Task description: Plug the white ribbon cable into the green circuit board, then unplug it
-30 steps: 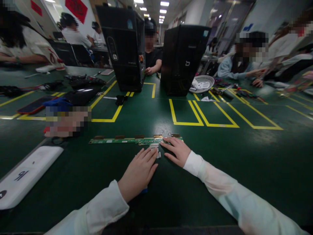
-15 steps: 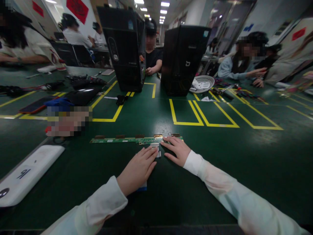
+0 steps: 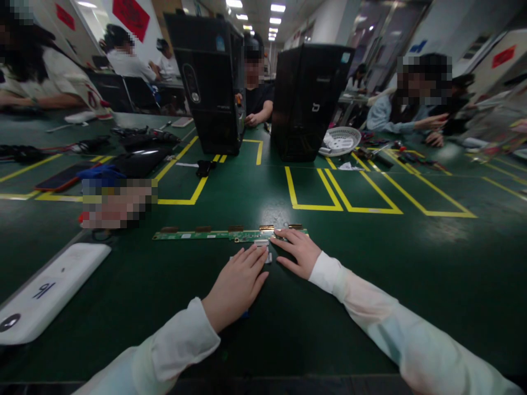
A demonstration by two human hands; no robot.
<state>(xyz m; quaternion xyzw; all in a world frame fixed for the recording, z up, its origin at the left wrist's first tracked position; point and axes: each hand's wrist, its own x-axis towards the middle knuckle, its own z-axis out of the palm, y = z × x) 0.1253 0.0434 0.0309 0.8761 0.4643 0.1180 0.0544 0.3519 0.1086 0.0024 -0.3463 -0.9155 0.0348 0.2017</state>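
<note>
A long, narrow green circuit board (image 3: 206, 236) lies across the table in front of me, with several brown-gold tabs along its far edge. My right hand (image 3: 298, 252) rests on its right end, fingers stretched out and spread. Palm down below the middle of the board, my left hand (image 3: 241, 282) lies flat with straight fingers over a white ribbon cable (image 3: 261, 243). Most of that cable is hidden under the hand. A small bit of blue (image 3: 246, 314) shows beneath the left palm.
A white device (image 3: 53, 291) lies at the left, near a blurred-out patch (image 3: 119, 203). Two black computer towers (image 3: 208, 88) stand at the back, with a white basket (image 3: 341, 141) beside the right one. Yellow tape (image 3: 317, 208) marks the green table. Several people sit around.
My left hand has shifted slightly right and covers more of the blue piece. The right hand has stayed on the board.
</note>
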